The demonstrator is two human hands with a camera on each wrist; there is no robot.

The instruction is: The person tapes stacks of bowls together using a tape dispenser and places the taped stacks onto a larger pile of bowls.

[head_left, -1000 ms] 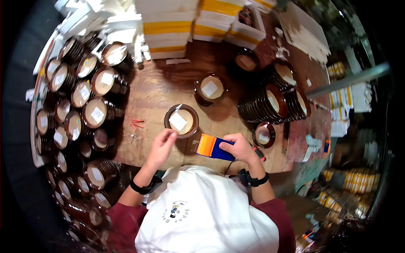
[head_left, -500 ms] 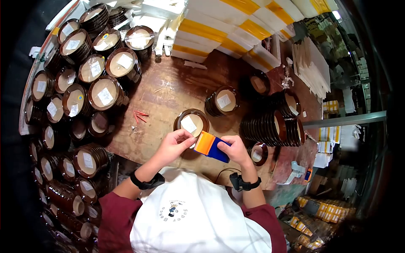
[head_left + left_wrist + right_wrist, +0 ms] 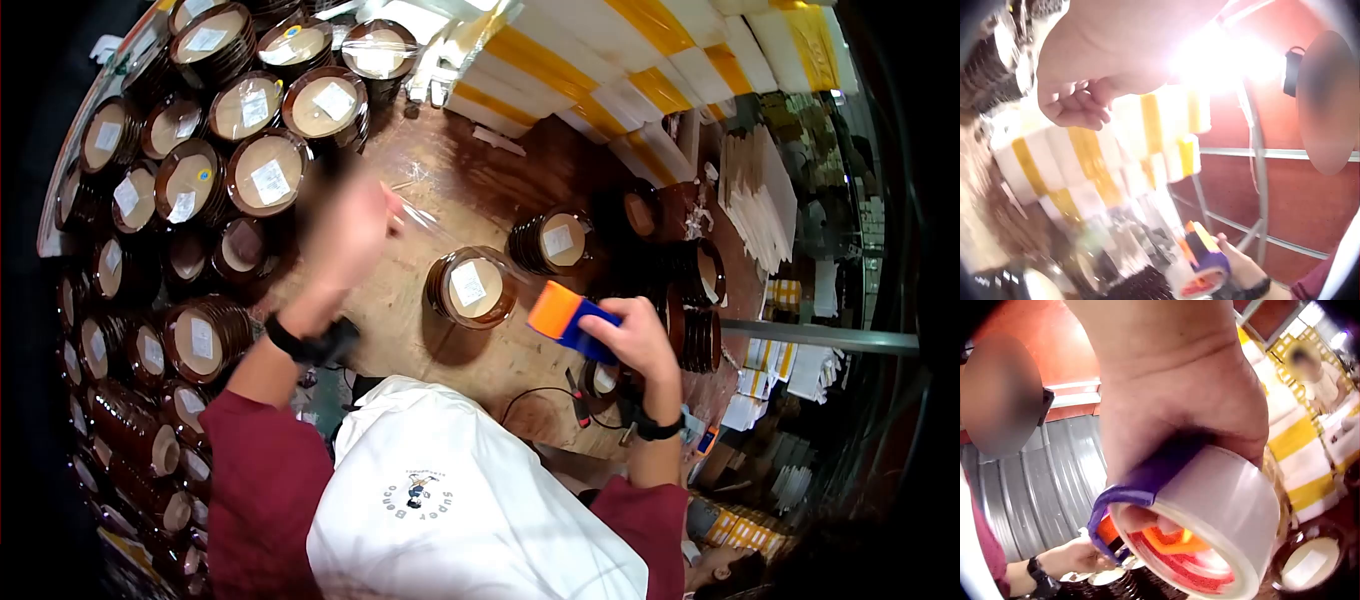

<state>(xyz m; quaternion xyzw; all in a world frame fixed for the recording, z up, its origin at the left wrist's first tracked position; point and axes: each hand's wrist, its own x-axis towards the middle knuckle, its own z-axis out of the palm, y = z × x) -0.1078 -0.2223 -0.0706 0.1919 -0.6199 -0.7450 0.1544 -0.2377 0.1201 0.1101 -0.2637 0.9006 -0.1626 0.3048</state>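
Pulling away fast now, the left hand has swung up and out from where it met the tape dispenser half a second ago, and a clear strip of tape stretches from its fingertips down toward the dispenser. That reads as a length being drawn off the roll, likely meant for the stack of brown bowls sitting on the wooden table between the two hands. The right hand has drifted to the right of that stack and grips the blue and orange tape dispenser, fingers wrapped through its handle; the right wrist view shows the roll close up with the fingers curled inside the core. The left hand is smeared by motion in the head view, but the left wrist view shows its fingers curled in tight, pinching what must be the tape end, though the tape itself is lost in glare there. Whether the strip is cut yet, I cannot tell. More stacked bowls crowd the left edge, partly cut off.
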